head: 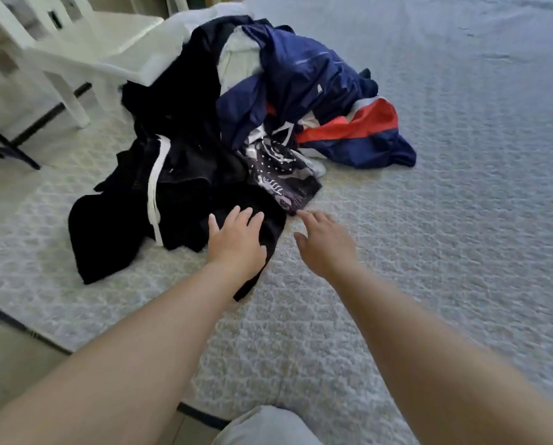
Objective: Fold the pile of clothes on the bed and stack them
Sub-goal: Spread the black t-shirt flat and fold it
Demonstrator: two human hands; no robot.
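Observation:
A loose pile of clothes lies on the pale bedspread [429, 252]. Black garments with a white stripe [134, 220] spread at the near left. A dark patterned piece [278, 175] sits in the middle, and a navy jacket with red and white panels [317, 101] is heaped behind. My left hand [236, 239] reaches over the near edge of the black garment with its fingers straight; I cannot tell whether it touches the cloth. My right hand [325, 242] is stretched out with fingers straight, its tips close to the corner of the patterned piece. Neither hand holds anything.
A white chair [86, 56] stands beside the bed at the upper left, with dark metal legs [8, 146] of other furniture near it. The bed's left edge [21, 329] runs diagonally past my left forearm. Bare bedspread stretches to the right and in front.

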